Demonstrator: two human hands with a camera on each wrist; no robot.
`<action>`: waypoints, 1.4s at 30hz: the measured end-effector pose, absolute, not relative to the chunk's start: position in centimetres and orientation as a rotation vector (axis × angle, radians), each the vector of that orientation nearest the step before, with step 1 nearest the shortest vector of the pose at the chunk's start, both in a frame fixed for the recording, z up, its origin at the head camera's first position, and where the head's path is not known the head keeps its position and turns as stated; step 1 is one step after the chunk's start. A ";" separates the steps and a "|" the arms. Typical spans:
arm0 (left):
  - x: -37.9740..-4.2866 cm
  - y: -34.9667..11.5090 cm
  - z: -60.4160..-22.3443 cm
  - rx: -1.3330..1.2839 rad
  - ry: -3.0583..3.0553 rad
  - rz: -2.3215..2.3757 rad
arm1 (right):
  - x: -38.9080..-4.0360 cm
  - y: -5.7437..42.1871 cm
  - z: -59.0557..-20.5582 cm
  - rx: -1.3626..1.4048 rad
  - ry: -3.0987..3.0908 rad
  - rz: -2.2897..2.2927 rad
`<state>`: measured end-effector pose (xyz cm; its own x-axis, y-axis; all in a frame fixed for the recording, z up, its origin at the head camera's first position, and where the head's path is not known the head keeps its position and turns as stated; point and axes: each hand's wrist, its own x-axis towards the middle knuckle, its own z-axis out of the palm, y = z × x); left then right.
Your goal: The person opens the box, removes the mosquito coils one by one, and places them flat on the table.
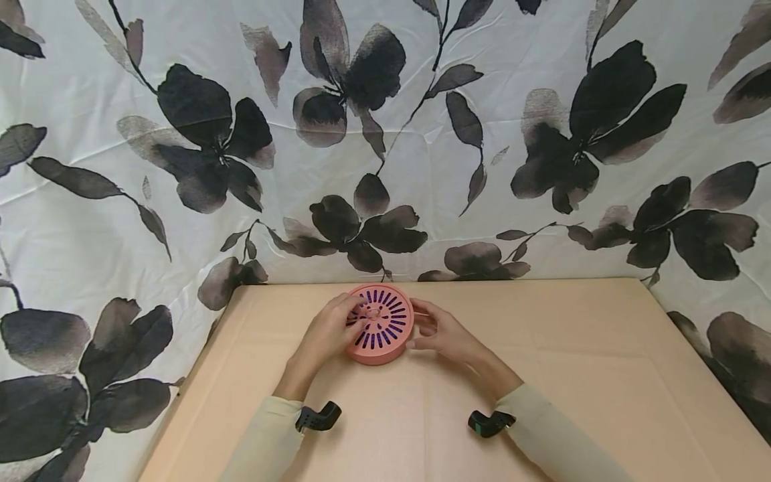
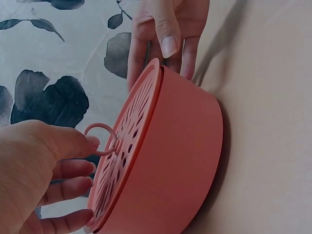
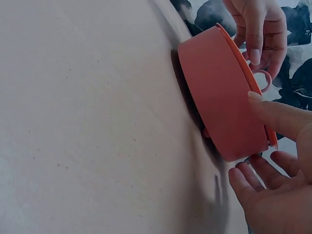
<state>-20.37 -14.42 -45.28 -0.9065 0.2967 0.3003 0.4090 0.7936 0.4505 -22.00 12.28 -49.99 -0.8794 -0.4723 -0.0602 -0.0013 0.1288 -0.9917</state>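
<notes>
A round coral-pink mosquito coil holder (image 1: 385,351) rests on the table, its slotted lid (image 1: 391,314) facing up. Dark blue shows through the slots. From the lid's centre stands a small ring (image 2: 101,126). My left hand (image 1: 331,328) is over the lid's left side. Its thumb tip is at the ring in the left wrist view, with the other fingers loosely spread; no clear pinch shows, and the index finger is mostly hidden. My right hand (image 3: 280,183) is beside the holder's right edge, thumb near the rim and fingers loosely bent, not gripping.
The tan table top (image 1: 542,375) extends around the holder, which sits near the far edge. Behind and beside the table hangs a white cloth (image 1: 434,167) with dark flowers. Black bands (image 1: 490,423) are on both wrists.
</notes>
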 end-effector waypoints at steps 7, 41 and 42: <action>-20.5 -13.9 -45.4 -0.544 -2.774 -0.760 | -22.4 11.9 -50.7 -0.458 1.996 -1.863; -20.1 -14.0 -45.5 -0.518 -2.749 -0.792 | -20.9 10.7 -50.8 -0.450 1.978 -1.897; -20.2 -14.0 -45.5 -0.519 -2.742 -0.787 | -20.9 10.8 -50.8 -0.448 1.978 -1.897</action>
<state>-20.16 -14.03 -45.48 -0.9077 0.2688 0.3223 0.3989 0.7915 0.4631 -20.94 10.76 -50.81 -0.8840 -0.4656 -0.0406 0.0211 0.0470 -0.9987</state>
